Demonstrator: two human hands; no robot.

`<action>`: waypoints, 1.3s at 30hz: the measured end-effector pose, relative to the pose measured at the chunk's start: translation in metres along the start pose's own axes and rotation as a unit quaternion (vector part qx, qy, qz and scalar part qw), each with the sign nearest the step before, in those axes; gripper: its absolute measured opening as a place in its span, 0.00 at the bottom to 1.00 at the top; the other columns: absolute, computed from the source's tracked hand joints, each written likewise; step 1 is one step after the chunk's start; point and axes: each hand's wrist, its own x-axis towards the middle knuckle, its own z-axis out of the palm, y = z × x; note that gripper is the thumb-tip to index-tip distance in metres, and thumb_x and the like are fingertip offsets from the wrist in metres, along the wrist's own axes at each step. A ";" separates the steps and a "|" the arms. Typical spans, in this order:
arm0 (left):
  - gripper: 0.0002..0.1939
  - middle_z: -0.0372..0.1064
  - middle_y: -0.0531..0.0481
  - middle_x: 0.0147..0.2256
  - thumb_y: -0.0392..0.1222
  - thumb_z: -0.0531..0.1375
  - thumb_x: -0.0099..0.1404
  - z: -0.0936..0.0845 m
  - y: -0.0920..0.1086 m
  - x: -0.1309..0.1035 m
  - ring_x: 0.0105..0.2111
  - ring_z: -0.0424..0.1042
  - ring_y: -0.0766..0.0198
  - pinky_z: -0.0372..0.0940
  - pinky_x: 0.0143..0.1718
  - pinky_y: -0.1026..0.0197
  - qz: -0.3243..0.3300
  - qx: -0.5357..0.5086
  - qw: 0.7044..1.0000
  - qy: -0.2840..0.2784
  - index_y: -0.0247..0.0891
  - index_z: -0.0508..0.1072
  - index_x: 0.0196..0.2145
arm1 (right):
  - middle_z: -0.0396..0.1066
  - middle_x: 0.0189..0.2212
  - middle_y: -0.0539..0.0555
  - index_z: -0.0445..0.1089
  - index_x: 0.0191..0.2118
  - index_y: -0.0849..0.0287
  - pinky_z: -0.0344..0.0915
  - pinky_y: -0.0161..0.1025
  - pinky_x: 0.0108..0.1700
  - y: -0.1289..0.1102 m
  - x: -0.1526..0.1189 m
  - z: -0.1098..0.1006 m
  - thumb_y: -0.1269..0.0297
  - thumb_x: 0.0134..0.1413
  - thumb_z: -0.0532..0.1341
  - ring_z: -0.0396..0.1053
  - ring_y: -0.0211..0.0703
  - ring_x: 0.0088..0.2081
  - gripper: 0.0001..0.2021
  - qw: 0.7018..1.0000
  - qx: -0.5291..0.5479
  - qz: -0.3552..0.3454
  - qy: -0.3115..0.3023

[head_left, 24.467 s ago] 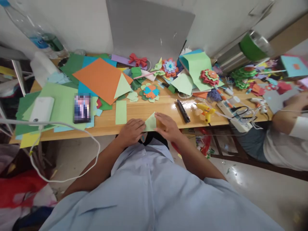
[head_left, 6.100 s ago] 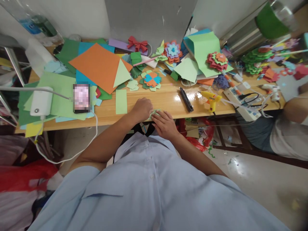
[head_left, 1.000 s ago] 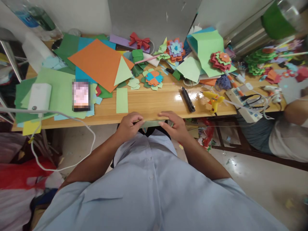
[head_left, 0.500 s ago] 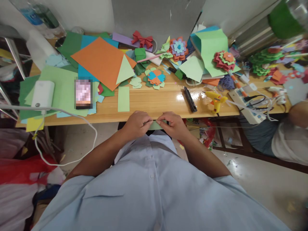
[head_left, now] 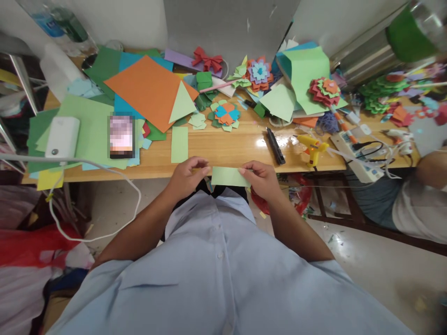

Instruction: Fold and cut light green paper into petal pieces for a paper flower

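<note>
In front of my shirt, at the table's near edge, my right hand [head_left: 261, 180] pinches the right end of a light green paper rectangle [head_left: 226, 176] between thumb and fingers. The paper is held out flat, its broad face showing. My left hand [head_left: 189, 177] is just left of the paper and apart from it, fingers curved and thumb spread away from them, holding nothing that I can see. A similar light green paper strip [head_left: 179, 144] lies on the table beyond my left hand. A small thin object [head_left: 208, 184] below my left fingers is too small to make out.
A black utility knife [head_left: 275, 145] and a yellow glue gun [head_left: 312, 148] lie right, near a power strip [head_left: 359, 158] with cables. Coloured paper sheets [head_left: 146, 93], paper flowers [head_left: 226, 114] and a phone [head_left: 121, 136] cover the table [head_left: 223, 144]. Another person's arm [head_left: 435, 167] is at far right.
My hands have moved apart. The left has let go of the green paper and shifted left; the right has lifted it slightly, so more of its face shows.
</note>
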 end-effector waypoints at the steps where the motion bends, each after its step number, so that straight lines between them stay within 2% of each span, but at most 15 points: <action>1: 0.18 0.79 0.47 0.40 0.54 0.67 0.65 0.005 0.002 -0.001 0.39 0.76 0.58 0.70 0.43 0.56 -0.016 -0.040 0.999 -0.013 0.40 0.79 0.46 | 0.75 0.28 0.48 0.78 0.33 0.55 0.63 0.37 0.32 0.000 0.000 0.004 0.51 0.57 0.70 0.67 0.40 0.30 0.13 1.000 0.012 0.011 -0.004; 4: 0.16 0.75 0.51 0.30 0.56 0.68 0.64 0.017 0.007 -0.001 0.31 0.72 0.63 0.67 0.34 0.60 -0.057 -0.075 0.995 -0.040 0.39 0.80 0.37 | 0.75 0.28 0.48 0.79 0.33 0.55 0.63 0.37 0.32 0.000 0.001 0.012 0.49 0.55 0.72 0.67 0.38 0.29 0.13 0.998 0.046 0.029 -0.015; 8: 0.16 0.73 0.53 0.27 0.55 0.70 0.63 0.024 0.007 0.000 0.28 0.69 0.64 0.65 0.32 0.62 -0.090 -0.111 0.989 0.048 0.40 0.80 0.29 | 0.78 0.31 0.48 0.80 0.37 0.53 0.71 0.39 0.37 0.002 0.000 0.018 0.47 0.50 0.75 0.72 0.39 0.31 0.16 0.985 0.161 0.069 -0.001; 12: 0.18 0.73 0.54 0.27 0.57 0.74 0.56 0.034 0.003 0.003 0.27 0.71 0.65 0.70 0.33 0.61 -0.159 -0.279 0.940 0.115 0.40 0.78 0.29 | 0.82 0.34 0.52 0.80 0.38 0.54 0.79 0.44 0.43 0.003 -0.006 0.027 0.46 0.45 0.78 0.78 0.42 0.35 0.20 0.955 0.255 0.141 -0.045; 14: 0.20 0.74 0.54 0.27 0.57 0.76 0.52 0.040 0.002 0.003 0.27 0.72 0.65 0.73 0.34 0.59 -0.183 -0.335 0.917 0.119 0.40 0.78 0.30 | 0.82 0.34 0.53 0.81 0.35 0.55 0.79 0.43 0.42 0.002 -0.010 0.036 0.46 0.42 0.79 0.79 0.43 0.35 0.20 0.944 0.278 0.167 -0.059; 16: 0.21 0.74 0.54 0.28 0.57 0.76 0.51 0.046 0.000 0.002 0.28 0.74 0.64 0.74 0.35 0.58 -0.191 -0.355 0.909 0.108 0.39 0.78 0.31 | 0.82 0.32 0.53 0.80 0.33 0.56 0.80 0.41 0.39 0.001 -0.011 0.045 0.45 0.40 0.80 0.79 0.42 0.34 0.21 0.936 0.304 0.175 -0.031; 18: 0.20 0.74 0.53 0.28 0.57 0.75 0.53 0.049 -0.002 -0.001 0.28 0.75 0.63 0.74 0.35 0.57 -0.192 -0.344 0.915 0.090 0.39 0.78 0.31 | 0.80 0.28 0.51 0.80 0.31 0.56 0.79 0.40 0.36 0.001 -0.012 0.053 0.43 0.38 0.80 0.77 0.41 0.31 0.22 0.931 0.320 0.175 0.018; 20: 0.20 0.75 0.51 0.29 0.58 0.72 0.58 0.049 -0.004 -0.004 0.29 0.76 0.62 0.74 0.36 0.57 -0.171 -0.289 0.939 0.077 0.38 0.78 0.33 | 0.79 0.26 0.51 0.80 0.30 0.56 0.79 0.40 0.34 0.002 -0.011 0.056 0.42 0.37 0.80 0.76 0.41 0.28 0.23 0.933 0.313 0.168 0.060; 22: 0.19 0.79 0.47 0.36 0.57 0.70 0.62 0.048 -0.004 -0.008 0.36 0.78 0.59 0.75 0.41 0.55 -0.107 -0.184 0.974 0.083 0.39 0.79 0.40 | 0.78 0.25 0.51 0.80 0.30 0.56 0.78 0.41 0.33 0.003 -0.010 0.054 0.42 0.40 0.79 0.75 0.41 0.27 0.22 0.945 0.277 0.155 0.077; 24: 0.24 0.79 0.43 0.48 0.54 0.70 0.64 0.047 -0.002 -0.011 0.47 0.79 0.55 0.74 0.50 0.51 -0.004 -0.051 0.995 0.080 0.40 0.76 0.53 | 0.77 0.24 0.50 0.80 0.30 0.56 0.75 0.40 0.32 0.004 -0.009 0.050 0.42 0.44 0.77 0.73 0.41 0.25 0.21 0.962 0.223 0.137 0.077; 27: 0.35 0.73 0.38 0.60 0.52 0.71 0.64 0.048 0.001 -0.012 0.58 0.74 0.49 0.70 0.60 0.44 0.118 0.099 0.988 0.030 0.43 0.69 0.65 | 0.74 0.21 0.49 0.79 0.27 0.57 0.69 0.38 0.29 0.003 -0.009 0.047 0.43 0.49 0.74 0.70 0.40 0.23 0.20 0.980 0.145 0.117 0.066; 29: 0.37 0.71 0.36 0.63 0.51 0.71 0.65 0.051 0.002 -0.012 0.62 0.71 0.46 0.69 0.63 0.42 0.146 0.137 0.980 0.000 0.42 0.66 0.67 | 0.72 0.20 0.48 0.77 0.25 0.57 0.66 0.38 0.27 0.002 -0.009 0.048 0.44 0.50 0.74 0.67 0.39 0.23 0.20 0.985 0.117 0.108 0.059; 32: 0.34 0.72 0.36 0.63 0.47 0.69 0.68 0.056 0.000 -0.012 0.62 0.72 0.47 0.69 0.63 0.43 0.125 0.135 0.983 -0.018 0.40 0.66 0.68 | 0.70 0.20 0.47 0.76 0.25 0.57 0.64 0.37 0.27 0.000 -0.009 0.050 0.44 0.50 0.73 0.65 0.38 0.23 0.20 0.988 0.109 0.093 0.058; 35: 0.30 0.73 0.39 0.62 0.46 0.68 0.68 0.057 -0.003 -0.013 0.61 0.74 0.48 0.69 0.63 0.45 0.068 0.084 0.994 -0.019 0.42 0.70 0.65 | 0.67 0.20 0.46 0.75 0.24 0.57 0.65 0.37 0.28 -0.002 -0.009 0.050 0.44 0.52 0.72 0.63 0.37 0.24 0.21 0.990 0.109 0.076 0.054; 39: 0.28 0.76 0.40 0.59 0.50 0.67 0.67 0.055 -0.005 -0.011 0.59 0.76 0.48 0.71 0.60 0.47 -0.023 -0.091 0.995 -0.028 0.42 0.73 0.63 | 0.67 0.20 0.47 0.74 0.24 0.56 0.67 0.38 0.28 -0.006 -0.009 0.046 0.41 0.52 0.71 0.64 0.38 0.24 0.22 0.989 0.116 0.076 0.042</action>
